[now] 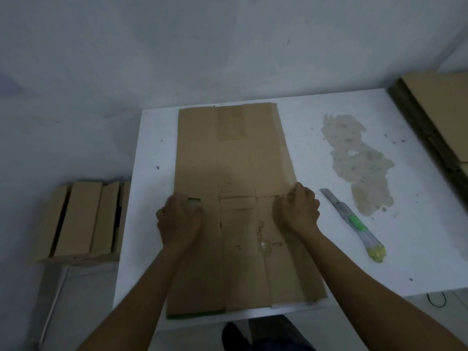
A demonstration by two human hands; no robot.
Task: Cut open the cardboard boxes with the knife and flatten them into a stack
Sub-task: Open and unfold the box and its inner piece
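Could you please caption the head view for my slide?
Left hand and right hand rest on flattened brown cardboard box on white table, green knife beside.

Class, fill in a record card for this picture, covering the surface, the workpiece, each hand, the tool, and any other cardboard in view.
Surface: white table with a worn patch
Workpiece: flattened box, lying flat on the table
Left hand: on the sheet's left edge, fingers bent, grip unclear
Right hand: on the sheet's right edge, fingers bent, grip unclear
Knife: on the table right of the sheet, blade out, untouched
Other boxes: side by side, left of the table and lower
Cardboard stack: far right
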